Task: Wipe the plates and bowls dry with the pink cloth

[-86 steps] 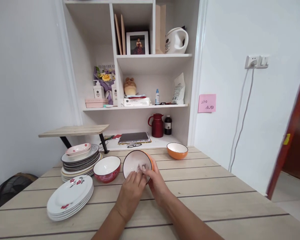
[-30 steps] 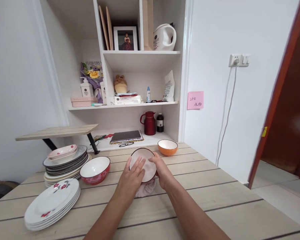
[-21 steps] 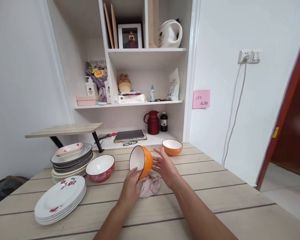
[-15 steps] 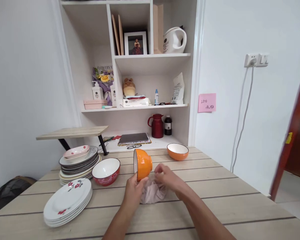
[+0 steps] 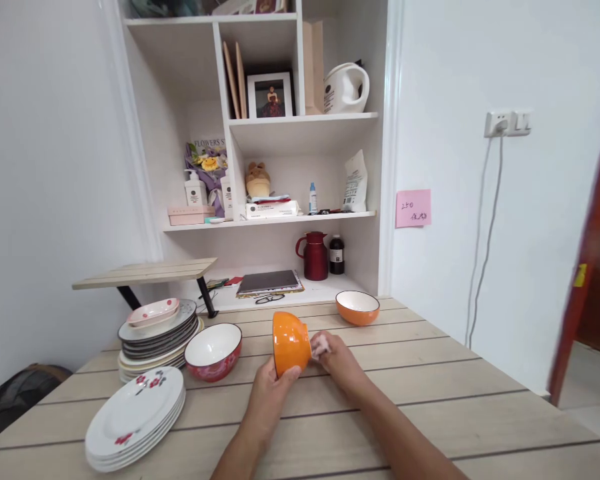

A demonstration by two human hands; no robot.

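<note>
An orange bowl is tipped on its side above the table, its mouth turned to the left. My left hand grips it from below, thumb on the outer wall. Just right of the bowl's foot, my right hand is closed on a bunched pale cloth, most of which is hidden in the fingers. The cloth is at or very near the bowl's base; I cannot tell whether they touch. A red bowl with a white inside stands upright to the left.
White flowered plates are stacked at the front left. Behind them rises a pile of dark-edged plates topped by pink dishes. Another orange bowl sits at the back right. A small raised wooden shelf stands at the back left.
My right hand has picked the cloth up off the table and gathered it beside the bowl's foot. The orange bowl stays in my left hand. The view has tilted up slightly.
</note>
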